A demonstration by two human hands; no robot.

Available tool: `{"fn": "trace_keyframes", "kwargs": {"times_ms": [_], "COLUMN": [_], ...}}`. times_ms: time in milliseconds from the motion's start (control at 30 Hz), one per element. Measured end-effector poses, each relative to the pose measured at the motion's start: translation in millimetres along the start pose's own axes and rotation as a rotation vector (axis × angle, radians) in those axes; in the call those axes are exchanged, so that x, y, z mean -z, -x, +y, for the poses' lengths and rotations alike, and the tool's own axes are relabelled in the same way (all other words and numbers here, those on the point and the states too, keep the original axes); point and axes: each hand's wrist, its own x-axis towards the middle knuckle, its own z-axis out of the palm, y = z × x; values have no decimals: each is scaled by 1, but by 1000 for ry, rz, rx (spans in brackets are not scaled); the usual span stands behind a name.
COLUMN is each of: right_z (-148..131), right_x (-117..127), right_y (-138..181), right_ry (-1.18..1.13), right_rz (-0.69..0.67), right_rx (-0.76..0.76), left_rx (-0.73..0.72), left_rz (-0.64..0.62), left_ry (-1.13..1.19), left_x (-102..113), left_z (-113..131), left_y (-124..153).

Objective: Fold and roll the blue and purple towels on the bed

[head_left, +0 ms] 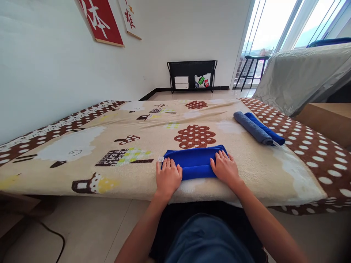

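A bright blue towel [195, 160], folded into a long band, lies near the front edge of a bed covered by a beige cartoon-print blanket [137, 128]. My left hand [168, 177] lies flat on the towel's left end, fingers stretched out, next to a small white tag. My right hand [225, 168] presses flat on the towel's right end, fingers spread. Two rolled towels lie side by side further right: a grey-blue one [252, 128] and a dark blue one [267, 129].
A black wire rack [192, 75] with white boxes and small packages stands against the far wall. A covered piece of furniture [298, 73] and a wooden surface [326, 117] are at right. A black stool [253, 69] stands by the window. A cable [55, 235] runs on the floor at left.
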Motion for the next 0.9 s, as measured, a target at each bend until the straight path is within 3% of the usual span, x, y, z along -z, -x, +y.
{"fn": "trace_keyframes", "kwargs": {"times_ms": [100, 167, 233, 333, 433, 533, 733, 800, 900], "right_z": [-10, -13, -9, 2, 12, 11, -4, -7, -7], "right_x": [2, 2, 0, -4, -9, -9, -2, -3, -8], "right_y": [-6, -13, -21, -30, -32, -32, -40, -45, -48], "right_ry": [-119, -171, -170, -144, -132, -127, -192, -204, -188], "right_rz": [-99, -161, -167, -130, -104, -89, -185, -212, -199], "right_rx": [260, 290, 181, 14, -53, -26, 335, 386, 290], "left_rx": [-260, -371, -295, -32, 87, 12, -515, -499, -301], "left_rz": [-161, -283, -324, -246, -193, -210, -404, -420, -345], "left_ry": [103, 184, 199, 144, 99, 102, 267, 257, 197], "left_x": [0, -1, -3, -8, -11, -10, -5, -7, -12], "left_z": [8, 11, 10, 5, 1, 1, 11, 15, 19], "left_y": [-19, -33, -42, -44, -41, -42, -61, -65, -65]}}
